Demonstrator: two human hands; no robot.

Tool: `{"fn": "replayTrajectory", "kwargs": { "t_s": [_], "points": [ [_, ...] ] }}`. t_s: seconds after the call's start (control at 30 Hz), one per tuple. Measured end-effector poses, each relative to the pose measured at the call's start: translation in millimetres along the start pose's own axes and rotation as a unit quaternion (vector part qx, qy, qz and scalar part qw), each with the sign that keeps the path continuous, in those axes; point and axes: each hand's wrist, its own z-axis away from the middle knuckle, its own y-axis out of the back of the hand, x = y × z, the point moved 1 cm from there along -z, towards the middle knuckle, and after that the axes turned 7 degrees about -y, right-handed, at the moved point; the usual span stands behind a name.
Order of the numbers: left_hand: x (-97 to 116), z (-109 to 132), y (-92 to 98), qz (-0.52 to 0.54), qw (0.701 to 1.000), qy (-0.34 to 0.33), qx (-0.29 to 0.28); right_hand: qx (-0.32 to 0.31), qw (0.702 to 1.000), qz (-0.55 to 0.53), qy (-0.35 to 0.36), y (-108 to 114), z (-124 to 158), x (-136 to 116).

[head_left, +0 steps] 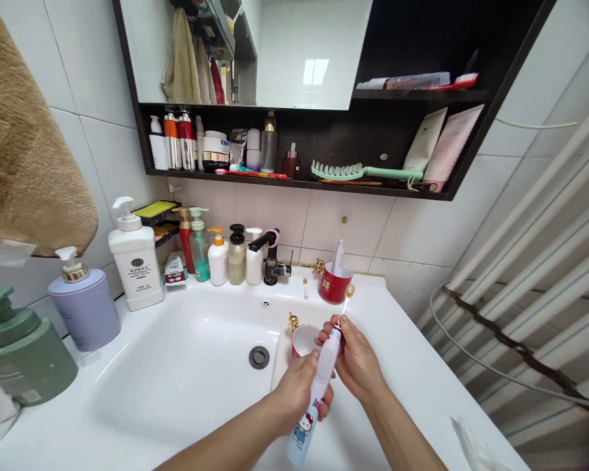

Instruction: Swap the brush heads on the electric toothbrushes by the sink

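I hold a white and pink electric toothbrush (319,386) with a cartoon print over the sink's right rim. My left hand (298,387) is wrapped round its handle, thumb on the button side. My right hand (356,356) pinches the thin neck just below the small brush head (349,292). Right behind my hands stands a red cup with a white inside (305,339). A second red cup (334,283) with another toothbrush upright in it stands farther back on the rim.
The white sink (177,386) has a drain (259,357) and a black tap (269,252). Several pump bottles (136,258) line the left and back edge. A dark shelf (299,186) with cosmetics and a green comb hangs above. A brown towel (24,144) hangs left.
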Motion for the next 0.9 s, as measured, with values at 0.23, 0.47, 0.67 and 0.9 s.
{"fn": "replayTrajectory", "kwargs": {
  "t_s": [0.23,0.47,0.67,0.9],
  "points": [
    [4.4,-0.2,1.0,0.015,1.0,-0.004,0.0,-0.029,0.998,0.043,-0.033,-1.3,3.2,-2.3],
    [6.1,-0.5,1.4,-0.016,1.0,-0.02,-0.008,-0.026,0.996,0.081,-0.026,-1.8,2.8,-2.7],
    [1.3,-3.3,8.4,-0.122,0.987,-0.098,0.025,0.011,0.994,0.111,0.018,-1.3,1.8,-1.8],
    [5.4,0.1,1.0,-0.015,0.999,-0.045,-0.013,-0.029,0.996,0.077,-0.024,-5.0,5.8,-3.2]
  ]
}}
